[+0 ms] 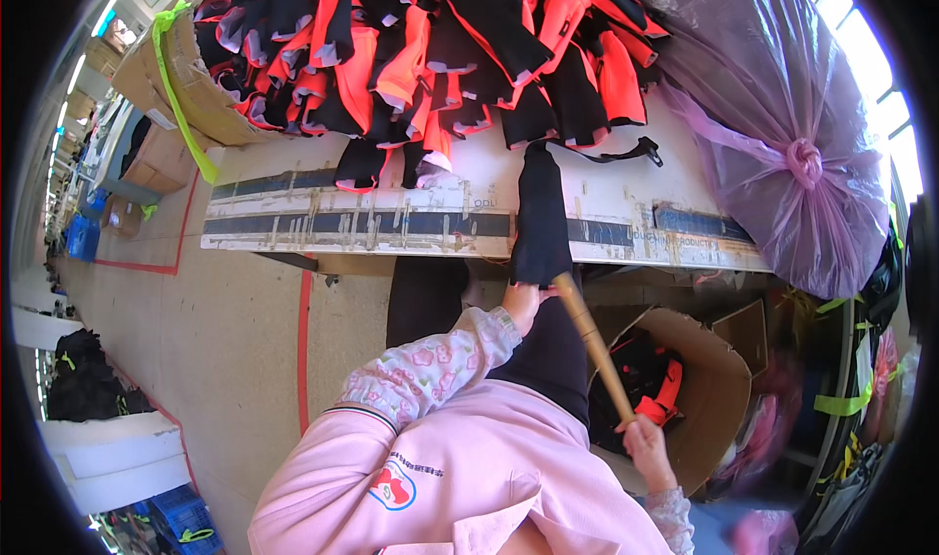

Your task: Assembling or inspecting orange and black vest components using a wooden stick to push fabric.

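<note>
Left hand (520, 304) pinches the lower edge of a black fabric sleeve (540, 218) draped over the white tabletop (626, 213) edge — fingers mostly hidden. Right hand (648, 447) has its grip closed round a tan wooden stick (592, 345), whose top end vanishes into the sleeve.

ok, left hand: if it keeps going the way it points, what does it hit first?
Probably the black fabric piece pulled over the wooden stick; the left hand already touches its lower edge. Beyond that comes the white table edge. Depth is unclear.
</note>
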Available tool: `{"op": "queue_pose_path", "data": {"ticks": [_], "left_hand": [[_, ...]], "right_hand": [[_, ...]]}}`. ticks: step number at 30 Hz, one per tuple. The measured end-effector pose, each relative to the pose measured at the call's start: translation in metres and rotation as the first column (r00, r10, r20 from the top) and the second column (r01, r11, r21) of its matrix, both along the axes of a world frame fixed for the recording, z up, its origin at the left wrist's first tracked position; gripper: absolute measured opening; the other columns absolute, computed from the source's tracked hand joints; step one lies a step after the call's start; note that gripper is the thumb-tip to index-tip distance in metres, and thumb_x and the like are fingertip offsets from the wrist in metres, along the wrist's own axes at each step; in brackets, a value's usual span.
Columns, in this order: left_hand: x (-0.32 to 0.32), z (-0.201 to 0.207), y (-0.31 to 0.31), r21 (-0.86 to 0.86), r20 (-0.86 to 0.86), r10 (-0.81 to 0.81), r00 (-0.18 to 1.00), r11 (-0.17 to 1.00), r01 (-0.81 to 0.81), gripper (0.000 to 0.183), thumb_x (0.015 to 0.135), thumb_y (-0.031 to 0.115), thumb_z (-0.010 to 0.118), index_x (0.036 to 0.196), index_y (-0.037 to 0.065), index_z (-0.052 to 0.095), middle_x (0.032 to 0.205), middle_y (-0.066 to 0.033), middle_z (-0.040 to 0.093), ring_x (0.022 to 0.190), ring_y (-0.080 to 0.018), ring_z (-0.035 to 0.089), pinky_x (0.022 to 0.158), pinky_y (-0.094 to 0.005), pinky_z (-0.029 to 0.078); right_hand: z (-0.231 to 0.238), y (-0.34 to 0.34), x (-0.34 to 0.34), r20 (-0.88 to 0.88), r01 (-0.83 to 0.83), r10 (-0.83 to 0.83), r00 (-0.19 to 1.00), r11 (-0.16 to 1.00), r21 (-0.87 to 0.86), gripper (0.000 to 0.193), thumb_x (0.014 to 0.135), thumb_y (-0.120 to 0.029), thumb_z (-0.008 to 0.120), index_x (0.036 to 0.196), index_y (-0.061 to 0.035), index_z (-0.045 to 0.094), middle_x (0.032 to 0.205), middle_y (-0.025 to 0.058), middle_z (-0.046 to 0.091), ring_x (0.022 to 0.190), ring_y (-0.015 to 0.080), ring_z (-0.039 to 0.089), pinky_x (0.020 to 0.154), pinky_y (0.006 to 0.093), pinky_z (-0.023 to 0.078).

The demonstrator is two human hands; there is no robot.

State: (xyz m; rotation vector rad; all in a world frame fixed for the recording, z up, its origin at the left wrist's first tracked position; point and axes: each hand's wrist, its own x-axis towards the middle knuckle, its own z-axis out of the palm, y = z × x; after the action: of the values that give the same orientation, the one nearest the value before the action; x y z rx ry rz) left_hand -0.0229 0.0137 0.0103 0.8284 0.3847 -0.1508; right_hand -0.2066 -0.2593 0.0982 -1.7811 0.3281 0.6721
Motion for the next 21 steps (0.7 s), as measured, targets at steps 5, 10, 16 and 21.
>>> {"op": "queue_pose_path", "data": {"ticks": [5,10,16,21], "left_hand": [[0.000,-0.005,-0.001,-0.016,0.044,-0.039,0.998,0.999,0.040,0.024,0.095,0.018,0.040,0.106,0.003,0.055,0.096,-0.0089,0.060,0.079,-0.0225,0.062,0.071,-0.0404,0.056],[0.002,-0.013,0.004,0.022,0.081,-0.045,0.996,0.999,0.043,0.025,0.096,0.017,0.037,0.110,0.003,0.053,0.099,-0.0093,0.060,0.083,-0.0237,0.062,0.075,-0.0413,0.055],[-0.001,-0.019,0.002,0.006,0.111,0.037,0.993,0.999,-0.038,0.026,0.096,0.013,0.034,0.109,0.001,0.054,0.098,-0.0107,0.061,0.084,-0.0250,0.063,0.076,-0.0418,0.055],[-0.003,-0.021,0.003,0.070,0.023,-0.081,0.996,0.994,0.080,0.024,0.095,0.012,0.036,0.103,0.001,0.056,0.091,-0.0116,0.062,0.079,-0.0245,0.064,0.071,-0.0396,0.056]], "right_hand": [[-0.001,0.018,0.001,-0.067,-0.060,0.063,0.996,0.997,0.048,0.025,0.095,-0.020,0.042,0.082,-0.0039,0.055,0.053,-0.0047,0.042,0.045,0.0032,0.036,0.043,0.0195,0.028],[0.001,0.028,0.024,-0.126,-0.112,0.116,0.985,0.993,0.037,0.025,0.096,-0.019,0.040,0.082,-0.0037,0.053,0.053,-0.0028,0.044,0.044,0.0046,0.038,0.043,0.0199,0.031],[-0.001,0.005,0.024,-0.083,-0.086,0.093,0.992,0.992,0.087,0.025,0.096,-0.019,0.040,0.082,-0.0030,0.053,0.053,-0.0018,0.044,0.044,0.0055,0.039,0.043,0.0204,0.032],[0.003,0.031,0.037,-0.072,-0.192,0.190,0.979,0.981,-0.031,0.027,0.096,-0.019,0.039,0.078,-0.0030,0.051,0.051,-0.0012,0.044,0.042,0.0059,0.040,0.041,0.0215,0.032]]}}
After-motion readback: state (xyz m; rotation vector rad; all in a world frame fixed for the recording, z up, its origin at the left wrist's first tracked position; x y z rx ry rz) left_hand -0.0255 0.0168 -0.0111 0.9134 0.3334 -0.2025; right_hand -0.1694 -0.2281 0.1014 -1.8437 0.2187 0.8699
